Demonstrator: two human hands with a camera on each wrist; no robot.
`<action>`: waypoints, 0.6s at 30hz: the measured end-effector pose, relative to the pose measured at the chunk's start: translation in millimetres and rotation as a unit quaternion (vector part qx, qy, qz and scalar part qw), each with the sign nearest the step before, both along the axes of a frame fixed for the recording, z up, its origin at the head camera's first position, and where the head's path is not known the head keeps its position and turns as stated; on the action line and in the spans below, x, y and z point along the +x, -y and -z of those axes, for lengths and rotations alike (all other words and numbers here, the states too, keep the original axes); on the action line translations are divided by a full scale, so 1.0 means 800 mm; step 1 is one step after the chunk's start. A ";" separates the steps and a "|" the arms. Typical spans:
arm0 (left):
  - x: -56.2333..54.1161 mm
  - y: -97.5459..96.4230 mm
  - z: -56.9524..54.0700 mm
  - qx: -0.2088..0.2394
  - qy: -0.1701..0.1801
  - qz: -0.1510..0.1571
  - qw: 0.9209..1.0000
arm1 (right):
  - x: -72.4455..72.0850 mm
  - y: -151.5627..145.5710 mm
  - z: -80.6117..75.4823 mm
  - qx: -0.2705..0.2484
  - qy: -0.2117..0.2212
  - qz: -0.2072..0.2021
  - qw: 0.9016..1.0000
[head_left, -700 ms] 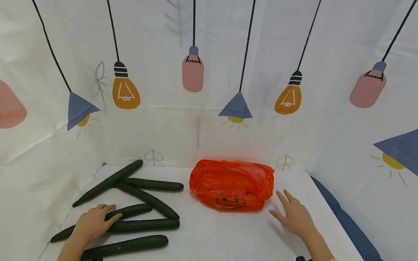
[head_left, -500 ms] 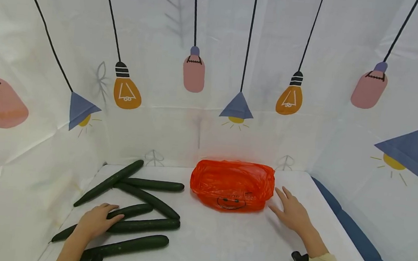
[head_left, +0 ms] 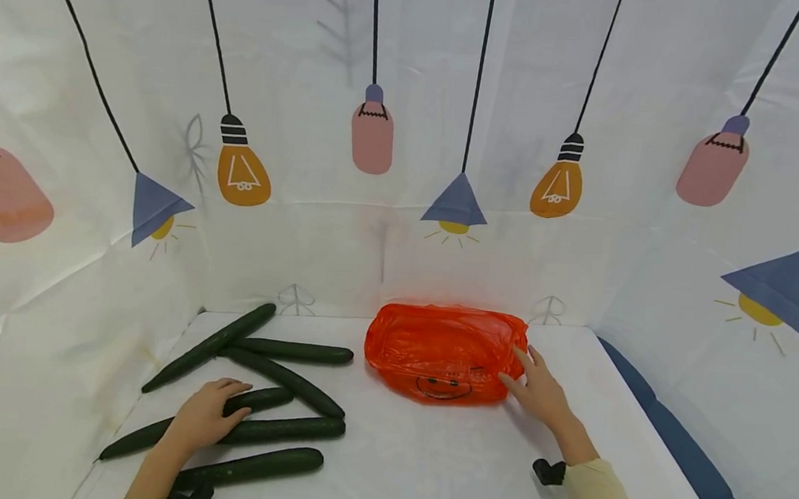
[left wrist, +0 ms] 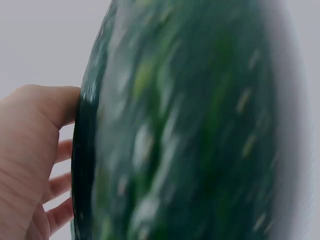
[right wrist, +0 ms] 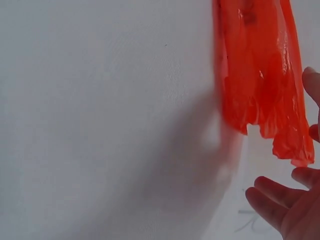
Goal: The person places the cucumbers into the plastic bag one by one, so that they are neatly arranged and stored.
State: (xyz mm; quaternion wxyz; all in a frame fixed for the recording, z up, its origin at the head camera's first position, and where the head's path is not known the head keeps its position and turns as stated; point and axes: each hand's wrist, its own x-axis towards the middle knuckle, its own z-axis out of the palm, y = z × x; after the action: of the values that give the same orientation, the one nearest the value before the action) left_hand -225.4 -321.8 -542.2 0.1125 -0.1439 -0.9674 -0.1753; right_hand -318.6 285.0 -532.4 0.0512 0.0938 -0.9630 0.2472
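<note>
Just at the right end of a crumpled, translucent red plastic bag [head_left: 434, 341], the right hand [head_left: 545, 395] reaches with its fingers and thumb spread apart; I cannot tell whether the fingertips touch the film. From those fingers the bag extends leftward, a printed black smiling face on its near side. Well to the left, the left hand [head_left: 204, 413] straddles a long, dark green cucumber [head_left: 265, 399], thumb on the near side and loosely parted fingers on the far side; how firmly they press is unclear. Just nearer than that thumb lies a second dark green cucumber [head_left: 298, 429], and nearer again, a third long cucumber [head_left: 259, 465]. Beyond the left fingertips, three more slender green cucumbers [head_left: 288, 386] fan out, their ends meeting or overlapping. Beneath both hands is a smooth white tabletop [head_left: 437, 475], and beyond the fingers rises a white wall covering [head_left: 426, 268] printed with hanging lamps.
</note>
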 end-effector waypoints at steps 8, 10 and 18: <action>0.010 -0.020 0.005 0.009 -0.083 0.008 0.996 | -0.021 0.012 0.006 -0.055 0.028 0.013 0.998; 0.015 -0.024 0.005 0.021 -0.109 0.015 0.994 | -0.025 0.015 0.009 -0.072 0.028 0.012 0.997; 0.042 -0.036 0.005 0.030 -0.143 0.021 0.989 | -0.036 0.026 0.019 -0.110 0.017 0.021 0.994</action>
State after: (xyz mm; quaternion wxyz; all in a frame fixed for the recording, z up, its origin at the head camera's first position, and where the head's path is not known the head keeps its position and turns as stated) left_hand -191.7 -293.3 -546.3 0.2507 -0.1841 -0.9324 -0.1842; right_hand -347.7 264.2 -547.7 0.0497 0.0632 -0.9325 0.3520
